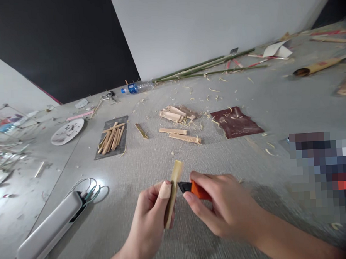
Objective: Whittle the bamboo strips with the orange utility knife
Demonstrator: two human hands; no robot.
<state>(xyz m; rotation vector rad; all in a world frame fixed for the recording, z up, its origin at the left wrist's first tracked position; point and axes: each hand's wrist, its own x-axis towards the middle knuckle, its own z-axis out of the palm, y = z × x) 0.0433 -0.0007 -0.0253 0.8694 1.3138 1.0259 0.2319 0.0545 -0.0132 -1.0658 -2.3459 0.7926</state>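
Note:
My left hand (154,211) is closed around a pale bamboo strip (177,170), which tilts up and away from me. A bandage-like wrap (165,190) covers the thumb tip. In my right hand (223,204) is an orange-handled utility knife (200,190), its dark blade end against or very near the right edge of the strip. Beyond the hands lie two flat bamboo strips (185,138) and a heap of split bamboo pieces (176,114) among curled shavings. A short greenish bamboo piece (141,131) lies to their left.
Thin bamboo sticks (112,138) rest on a dark sheet (97,155) at left, near a white plate (67,132). A brown sandpaper sheet (238,123) lies at right. A white power bank-like device (50,232) with a cable is at lower left. A plastic bottle (136,87) and green stalks (199,70) line the wall.

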